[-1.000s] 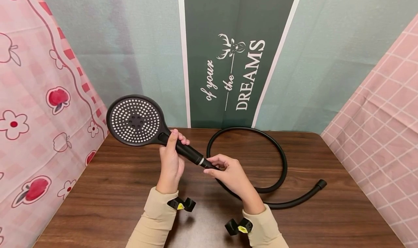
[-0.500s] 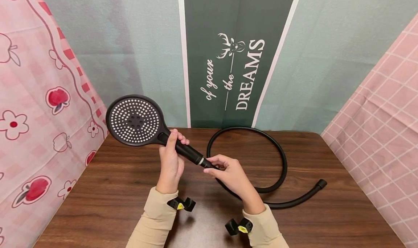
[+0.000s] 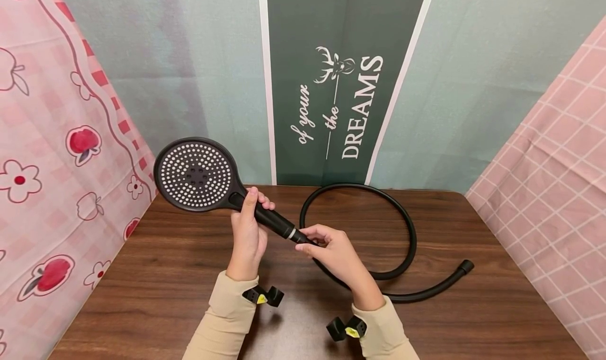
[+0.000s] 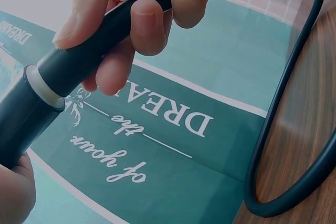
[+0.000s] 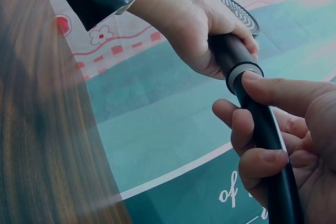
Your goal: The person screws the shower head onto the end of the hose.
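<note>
A black shower head (image 3: 195, 175) with white nozzles is held above the table, its face toward the head camera. My left hand (image 3: 248, 236) grips its handle (image 3: 274, 222), thumb laid along the front. At the handle's lower end, my right hand (image 3: 338, 252) holds the hose's end connector (image 5: 257, 111) between thumb and curled fingers. A pale ring (image 4: 46, 88) shows at the joint between handle and connector. From there the black hose (image 3: 411, 233) loops over the table, and its other end fitting (image 3: 466, 267) lies free at the right.
The brown wooden table (image 3: 189, 307) has a teal and dark green cloth (image 3: 307, 23) with printed words behind it. Pink patterned cloths hang at the left (image 3: 42, 191) and right (image 3: 558, 191). Small black wrist cameras (image 3: 336, 328) sit on both beige sleeves.
</note>
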Motion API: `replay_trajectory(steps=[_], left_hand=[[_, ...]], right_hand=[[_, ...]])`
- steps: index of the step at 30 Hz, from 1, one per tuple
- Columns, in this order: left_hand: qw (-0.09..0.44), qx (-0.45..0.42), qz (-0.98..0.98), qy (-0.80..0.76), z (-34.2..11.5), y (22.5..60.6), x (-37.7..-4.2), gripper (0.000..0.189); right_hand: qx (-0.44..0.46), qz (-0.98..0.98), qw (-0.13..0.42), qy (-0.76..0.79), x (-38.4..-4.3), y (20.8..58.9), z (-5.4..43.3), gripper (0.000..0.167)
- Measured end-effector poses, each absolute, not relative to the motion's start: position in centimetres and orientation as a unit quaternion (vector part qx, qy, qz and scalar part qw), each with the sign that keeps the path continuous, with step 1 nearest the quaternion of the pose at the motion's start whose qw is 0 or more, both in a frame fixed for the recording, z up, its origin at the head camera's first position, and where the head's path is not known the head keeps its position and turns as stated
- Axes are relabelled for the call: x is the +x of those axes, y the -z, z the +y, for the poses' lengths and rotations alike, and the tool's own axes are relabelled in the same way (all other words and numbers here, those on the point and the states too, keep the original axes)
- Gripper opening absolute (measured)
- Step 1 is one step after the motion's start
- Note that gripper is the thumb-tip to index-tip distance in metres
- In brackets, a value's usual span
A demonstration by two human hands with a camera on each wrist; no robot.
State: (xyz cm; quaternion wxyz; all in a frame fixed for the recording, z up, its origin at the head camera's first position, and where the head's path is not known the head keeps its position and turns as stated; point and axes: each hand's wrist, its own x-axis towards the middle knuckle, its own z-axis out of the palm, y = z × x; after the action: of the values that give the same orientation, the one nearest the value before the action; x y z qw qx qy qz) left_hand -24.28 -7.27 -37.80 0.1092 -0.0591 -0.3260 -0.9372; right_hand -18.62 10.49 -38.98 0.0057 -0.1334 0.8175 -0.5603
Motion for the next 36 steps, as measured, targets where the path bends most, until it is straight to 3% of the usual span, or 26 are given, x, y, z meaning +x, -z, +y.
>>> replay_trajectory(steps=[10,18,36], left_hand=[[0.106,-0.058,-0.327,0.937,-7.12,37.7,-24.35,0.011],[0.105,-0.064,-0.325,0.938,-7.15,37.72,-24.42,0.01],[0.108,-0.058,-0.328,0.937,-7.2,37.71,-24.32,0.011]], right_hand=[[-0.14,0.82,-0.039,0.554,-18.86,39.15,10.55,0.041],[-0.131,0.821,-0.04,0.554,-18.84,39.12,10.53,0.028],[-0.129,0.816,-0.017,0.563,-18.68,38.79,10.39,0.026]])
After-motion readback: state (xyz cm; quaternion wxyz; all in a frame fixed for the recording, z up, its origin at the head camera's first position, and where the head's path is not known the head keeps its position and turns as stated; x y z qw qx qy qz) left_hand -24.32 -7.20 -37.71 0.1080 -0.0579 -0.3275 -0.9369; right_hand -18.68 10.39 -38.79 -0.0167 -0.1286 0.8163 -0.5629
